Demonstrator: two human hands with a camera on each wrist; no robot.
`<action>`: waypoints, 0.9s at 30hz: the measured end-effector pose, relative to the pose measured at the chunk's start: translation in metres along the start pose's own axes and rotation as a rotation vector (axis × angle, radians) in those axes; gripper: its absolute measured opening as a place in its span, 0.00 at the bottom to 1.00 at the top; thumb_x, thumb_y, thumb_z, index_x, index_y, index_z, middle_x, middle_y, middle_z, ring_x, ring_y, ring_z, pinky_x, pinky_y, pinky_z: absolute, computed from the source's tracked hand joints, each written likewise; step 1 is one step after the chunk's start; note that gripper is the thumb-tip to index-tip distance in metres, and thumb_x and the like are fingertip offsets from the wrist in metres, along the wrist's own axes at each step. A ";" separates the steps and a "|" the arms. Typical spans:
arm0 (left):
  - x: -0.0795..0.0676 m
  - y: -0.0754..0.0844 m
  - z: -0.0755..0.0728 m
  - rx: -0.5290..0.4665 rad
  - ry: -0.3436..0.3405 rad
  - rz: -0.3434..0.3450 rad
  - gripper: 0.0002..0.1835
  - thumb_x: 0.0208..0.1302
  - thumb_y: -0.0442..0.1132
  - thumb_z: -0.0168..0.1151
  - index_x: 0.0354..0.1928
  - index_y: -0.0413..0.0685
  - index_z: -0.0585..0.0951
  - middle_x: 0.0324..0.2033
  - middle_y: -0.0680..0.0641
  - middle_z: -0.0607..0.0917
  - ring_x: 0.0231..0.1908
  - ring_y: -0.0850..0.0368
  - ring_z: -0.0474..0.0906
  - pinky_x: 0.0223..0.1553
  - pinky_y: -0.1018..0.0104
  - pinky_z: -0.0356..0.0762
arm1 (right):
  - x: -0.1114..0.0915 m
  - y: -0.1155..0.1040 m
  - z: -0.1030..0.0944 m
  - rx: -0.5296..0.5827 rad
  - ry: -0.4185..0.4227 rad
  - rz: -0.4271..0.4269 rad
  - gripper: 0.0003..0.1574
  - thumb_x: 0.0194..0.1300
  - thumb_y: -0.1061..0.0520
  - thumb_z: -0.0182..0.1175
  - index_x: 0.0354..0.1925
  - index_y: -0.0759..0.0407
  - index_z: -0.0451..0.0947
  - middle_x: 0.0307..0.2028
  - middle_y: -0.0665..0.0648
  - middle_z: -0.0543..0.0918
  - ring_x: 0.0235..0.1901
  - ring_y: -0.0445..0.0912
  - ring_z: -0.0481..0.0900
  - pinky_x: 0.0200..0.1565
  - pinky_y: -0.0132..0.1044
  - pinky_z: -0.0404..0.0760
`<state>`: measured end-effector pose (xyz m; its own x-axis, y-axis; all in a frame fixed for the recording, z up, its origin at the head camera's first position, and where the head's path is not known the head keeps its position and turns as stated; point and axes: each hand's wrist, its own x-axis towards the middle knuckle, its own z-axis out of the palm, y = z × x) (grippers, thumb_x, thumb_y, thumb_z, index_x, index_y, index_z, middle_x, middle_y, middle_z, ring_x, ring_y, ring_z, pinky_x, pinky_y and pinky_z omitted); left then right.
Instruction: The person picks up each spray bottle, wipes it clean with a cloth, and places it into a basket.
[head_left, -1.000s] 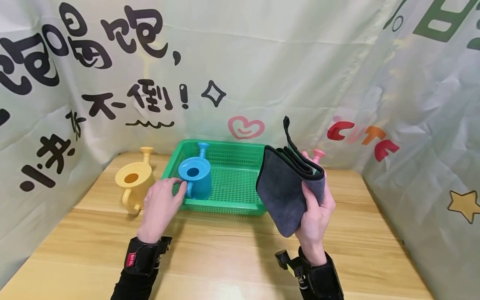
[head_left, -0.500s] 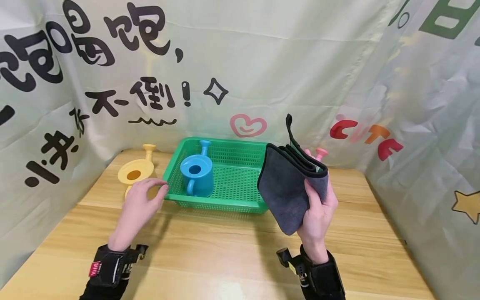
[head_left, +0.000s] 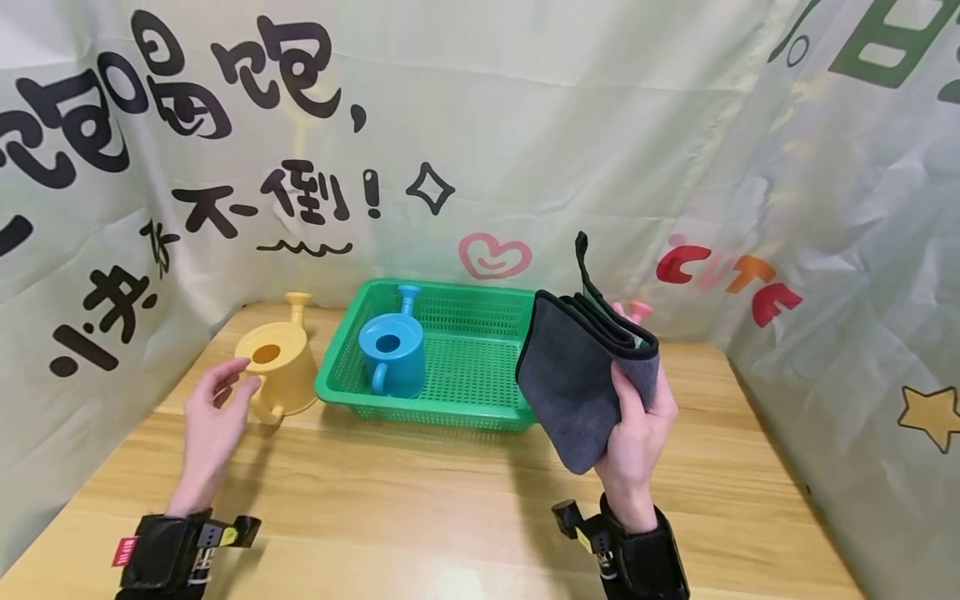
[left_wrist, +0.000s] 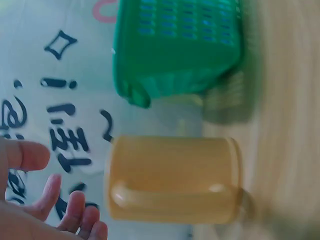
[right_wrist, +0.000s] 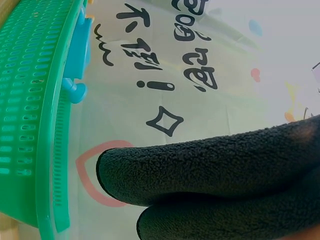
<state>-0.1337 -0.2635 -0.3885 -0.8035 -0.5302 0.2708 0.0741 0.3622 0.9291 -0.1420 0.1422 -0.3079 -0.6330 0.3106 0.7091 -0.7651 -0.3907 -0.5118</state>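
My left hand (head_left: pixel 212 421) is beside the yellow toy watering can (head_left: pixel 294 383), its fingertips close to the can's handle. In the left wrist view the fingers (left_wrist: pixel 75 205) are spread and loosely bent, apart from the can, with nothing held. My right hand (head_left: pixel 637 446) grips a folded dark grey towel (head_left: pixel 566 392) with black edging and a hanging loop, raised over the basket's right end. A blue toy watering can (head_left: pixel 397 367) stands upright inside the green basket (head_left: pixel 442 408), at its left end. The towel fills much of the right wrist view.
Behind the towel, the pink spout (head_left: pixel 640 311) of another watering can shows, its body hidden. Printed fabric (head_left: pixel 600 142) hangs along the back and both sides of the wooden table (head_left: pixel 420 517). The yellow can stands just left of the basket.
My left hand has left the blue watering can's handle and the basket's edge, moving left to the yellow can. The right hand with the towel has stayed almost still.
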 end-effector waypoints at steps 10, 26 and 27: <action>0.003 -0.033 -0.012 -0.203 -0.169 -0.268 0.28 0.68 0.50 0.55 0.59 0.35 0.66 0.41 0.61 0.72 0.38 0.74 0.72 0.38 0.88 0.72 | 0.000 -0.001 0.000 -0.011 -0.011 0.001 0.27 0.66 0.79 0.36 0.61 0.78 0.67 0.60 0.72 0.71 0.65 0.60 0.61 0.65 0.40 0.63; 0.017 -0.062 0.008 -0.681 -0.416 -0.307 0.17 0.72 0.47 0.50 0.26 0.46 0.76 0.21 0.54 0.77 0.23 0.62 0.72 0.28 0.74 0.75 | 0.001 -0.001 0.000 0.003 -0.012 -0.006 0.27 0.66 0.80 0.35 0.61 0.78 0.66 0.60 0.73 0.71 0.65 0.61 0.60 0.65 0.41 0.63; 0.017 -0.063 0.011 -0.698 -0.420 -0.300 0.18 0.73 0.47 0.48 0.25 0.47 0.74 0.19 0.54 0.75 0.21 0.61 0.68 0.25 0.73 0.69 | 0.000 -0.001 0.000 0.007 -0.012 -0.004 0.27 0.66 0.80 0.35 0.61 0.78 0.66 0.60 0.73 0.71 0.65 0.61 0.60 0.65 0.40 0.63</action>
<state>-0.1588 -0.2868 -0.4448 -0.9884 -0.1517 0.0025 0.0596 -0.3734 0.9257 -0.1412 0.1429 -0.3069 -0.6284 0.3019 0.7169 -0.7668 -0.3953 -0.5057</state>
